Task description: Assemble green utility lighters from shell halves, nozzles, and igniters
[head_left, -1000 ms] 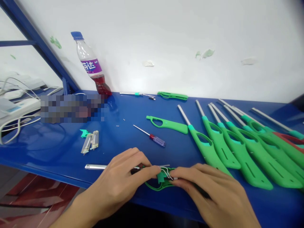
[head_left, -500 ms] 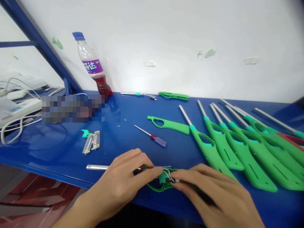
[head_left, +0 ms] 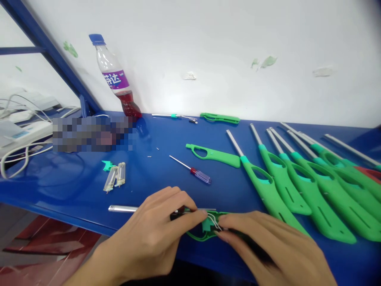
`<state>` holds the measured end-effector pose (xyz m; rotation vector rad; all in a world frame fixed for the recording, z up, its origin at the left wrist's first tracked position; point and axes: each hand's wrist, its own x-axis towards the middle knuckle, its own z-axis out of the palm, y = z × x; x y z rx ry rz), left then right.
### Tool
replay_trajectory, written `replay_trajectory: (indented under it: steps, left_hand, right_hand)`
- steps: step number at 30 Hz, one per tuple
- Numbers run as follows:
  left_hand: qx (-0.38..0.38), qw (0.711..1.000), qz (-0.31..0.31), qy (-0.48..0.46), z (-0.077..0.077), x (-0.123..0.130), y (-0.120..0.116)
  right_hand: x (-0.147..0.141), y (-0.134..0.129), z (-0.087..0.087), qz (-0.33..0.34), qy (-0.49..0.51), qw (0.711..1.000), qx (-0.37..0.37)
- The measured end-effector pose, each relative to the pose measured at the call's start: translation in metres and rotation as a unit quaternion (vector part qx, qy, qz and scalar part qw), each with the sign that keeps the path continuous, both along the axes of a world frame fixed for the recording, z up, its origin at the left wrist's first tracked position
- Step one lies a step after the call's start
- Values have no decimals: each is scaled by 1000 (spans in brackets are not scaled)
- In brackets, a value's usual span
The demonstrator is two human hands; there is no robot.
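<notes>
The green plastic shell, open-faced and curved like a handle [head_left: 202, 238], sits near the front edge of the glossy blue desk [head_left: 80, 194], between the bare left hand [head_left: 157, 230] and the bare right hand [head_left: 270, 234]. The left grip is curled nearly closed around the shell's tube end, a shiny silver metal tube [head_left: 123, 209] jutting out past the knuckles; the right grip is pinched almost shut at the thin white wires [head_left: 212, 218], and what else it holds is hidden by the fingers. Those wires loop over the teal plastic piece [head_left: 207, 226], so pulling them too hard could tug a lead loose, and leaving them proud of the rim might get them nipped by a cover. If the left grip slackened, the teal piece could lift or the tube could twist. Being so near the edge, a dropped small part may fall off the desk. The slim screwdriver with clear purple handle [head_left: 201, 175] lies beyond, clear of both hands.
</notes>
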<state>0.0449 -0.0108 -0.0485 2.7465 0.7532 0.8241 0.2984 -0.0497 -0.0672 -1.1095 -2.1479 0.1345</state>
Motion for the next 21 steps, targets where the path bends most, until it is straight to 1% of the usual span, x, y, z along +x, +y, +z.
replay_trajectory:
  steps: [4, 8, 15, 21]
  left_hand:
    - [-29, 999, -13, -25, 5, 0, -3]
    - [-48, 998, -10, -34, 9, -1, -5]
    - [-37, 999, 3, -37, 9, 0, -5]
    - [-7, 998, 25, -51, 5, 0, -7]
  right_hand:
    - [2, -2, -5, -27, 14, 998, -46]
    - [4, -2, -8, -18, 13, 998, -54]
    - [8, -1, -8, 6, -24, 1000, -17]
    - [2, 2, 1, -12, -28, 999, 37]
